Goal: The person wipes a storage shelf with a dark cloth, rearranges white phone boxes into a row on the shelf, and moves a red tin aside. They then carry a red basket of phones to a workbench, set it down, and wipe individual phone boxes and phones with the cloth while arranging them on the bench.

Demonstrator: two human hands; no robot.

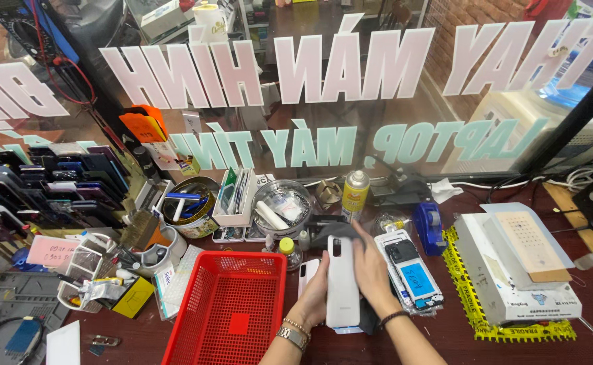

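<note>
Beside red basket (229, 307) (opened phone (410, 272) right)

Counted: 2 hands, left (313, 287) and right (371, 270); 1 white rectangular phone back cover (342, 284); 1 opened phone w/ blue battery (410, 270); 1 red plastic mesh basket (229, 307); 1 yellow-capped spray can (355, 192).

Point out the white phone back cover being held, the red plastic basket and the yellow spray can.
White phone back cover (342, 284): head view, middle of its panel.
Red plastic mesh basket (232, 304): head view, its floor.
Yellow spray can (355, 196): head view, its body.
</note>
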